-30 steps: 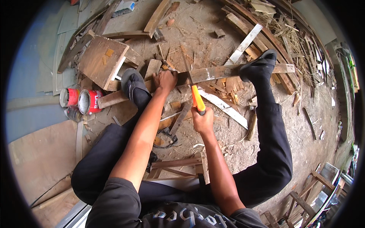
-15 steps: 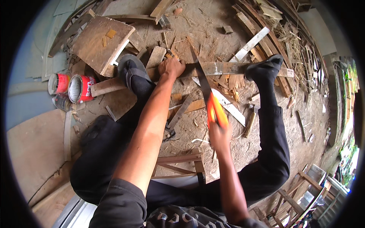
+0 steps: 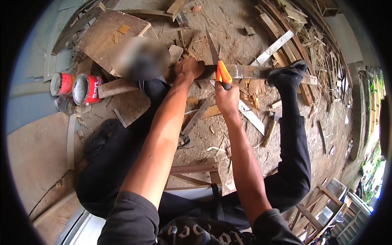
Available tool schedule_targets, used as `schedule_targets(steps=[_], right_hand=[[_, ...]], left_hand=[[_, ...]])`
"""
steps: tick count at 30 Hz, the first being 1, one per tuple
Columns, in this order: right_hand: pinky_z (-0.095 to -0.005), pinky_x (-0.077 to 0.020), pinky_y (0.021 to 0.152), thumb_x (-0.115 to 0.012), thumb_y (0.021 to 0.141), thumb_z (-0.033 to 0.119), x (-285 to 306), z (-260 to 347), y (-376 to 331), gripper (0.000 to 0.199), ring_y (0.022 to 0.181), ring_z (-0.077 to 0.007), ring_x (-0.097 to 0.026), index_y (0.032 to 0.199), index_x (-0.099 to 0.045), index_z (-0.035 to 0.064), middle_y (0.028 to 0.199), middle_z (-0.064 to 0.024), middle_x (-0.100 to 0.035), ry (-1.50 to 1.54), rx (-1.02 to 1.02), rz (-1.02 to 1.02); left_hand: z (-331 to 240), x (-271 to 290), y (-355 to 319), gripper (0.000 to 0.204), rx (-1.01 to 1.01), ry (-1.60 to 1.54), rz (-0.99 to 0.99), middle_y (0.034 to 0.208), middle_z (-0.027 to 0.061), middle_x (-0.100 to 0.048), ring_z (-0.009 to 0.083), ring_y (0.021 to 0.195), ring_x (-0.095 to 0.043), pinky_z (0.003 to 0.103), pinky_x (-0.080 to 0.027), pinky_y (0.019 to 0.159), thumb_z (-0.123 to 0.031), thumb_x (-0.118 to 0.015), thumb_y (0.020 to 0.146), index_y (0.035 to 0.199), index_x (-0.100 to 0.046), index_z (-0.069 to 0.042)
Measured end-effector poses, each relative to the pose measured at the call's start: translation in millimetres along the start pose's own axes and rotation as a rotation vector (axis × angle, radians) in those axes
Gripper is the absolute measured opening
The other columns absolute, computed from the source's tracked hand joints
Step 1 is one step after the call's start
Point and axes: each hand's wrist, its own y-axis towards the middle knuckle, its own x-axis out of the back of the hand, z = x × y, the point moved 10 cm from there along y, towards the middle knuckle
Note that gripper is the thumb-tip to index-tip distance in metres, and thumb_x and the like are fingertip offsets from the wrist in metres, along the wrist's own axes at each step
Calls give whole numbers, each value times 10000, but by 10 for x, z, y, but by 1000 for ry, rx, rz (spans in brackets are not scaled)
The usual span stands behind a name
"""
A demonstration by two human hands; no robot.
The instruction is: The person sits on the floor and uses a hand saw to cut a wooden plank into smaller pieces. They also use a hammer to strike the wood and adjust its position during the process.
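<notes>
Your right hand (image 3: 227, 99) is wrapped tight round the orange handle of the handsaw (image 3: 220, 70), fingers fully closed, no gap showing. The blade runs up and away from you, tip pointing toward the top of view w/ a slight lean to your left, so its long axis crosses the wooden plank (image 3: 249, 72) at close to a right angle. The plank lies left-to-right across the dirt ground (image 3: 228, 24), long axis roughly level in view, just beyond both hands. Your left hand (image 3: 188, 67) sits on the plank's left part, fingers curled down over the top face and pressing it; can't tell whether the thumb hooks the far edge. Your right foot (image 3: 288, 72), in a dark sock or shoe, rests on the plank's right part, so the blade meets the wood between left hand and foot, nearer the hand. The key relation: the saw sits just right of your left knuckles, near but apart, and the handle is on your side of the plank w/ the blade reaching past it. The right hand is the one on the tool; the left is the closer one to the cut line. Off to your left, well apart, two red paint cans (image 3: 75, 87) stand beside a flat board (image 3: 110, 34), w/ wood scraps (image 3: 196, 116) lying under your forearms.
</notes>
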Motion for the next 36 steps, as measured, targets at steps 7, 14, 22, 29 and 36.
schedule_targets(steps=[7,14,22,29,36], right_hand=[[-282,-484,597,-570,864,45,489,-338,-1655,359,663,-75,-615,1195,-686,-32,710,-65,-656,234,58,-54],[-267,-418,564,-464,862,57,-87,-73,153,576,643,-88,-501,1431,-553,62,834,-4,-619,-27,61,-4],[-278,-453,559,-433,800,-43,242,-165,-984,582,629,-108,-544,1367,-563,-34,865,-39,-576,85,110,-70],[-266,-440,551,-553,868,25,17,-333,-917,390,611,-94,-552,1246,-621,-45,766,-37,-641,85,110,-7],[-362,-481,705,-546,835,73,67,-155,-282,291,814,-184,-622,1101,-594,-34,923,-124,-664,156,55,14]], left_hand=[[157,-83,25,466,26,54,9,966,194,-751,322,928,-743,422,-573,810,-464,-576,861,917,-787,-52],[22,-124,58,459,-45,-3,12,930,172,-760,289,881,-753,374,-579,750,-466,-557,888,915,-789,-71],[155,-63,56,422,13,25,18,938,163,-762,325,892,-745,404,-579,779,-418,-555,867,920,-791,-72],[299,-66,49,455,25,64,97,1037,174,-754,311,968,-737,412,-570,817,-453,-560,867,968,-791,-75],[168,-202,102,488,5,-42,86,1065,177,-748,334,1004,-726,412,-565,852,-471,-550,864,975,-788,-60]])
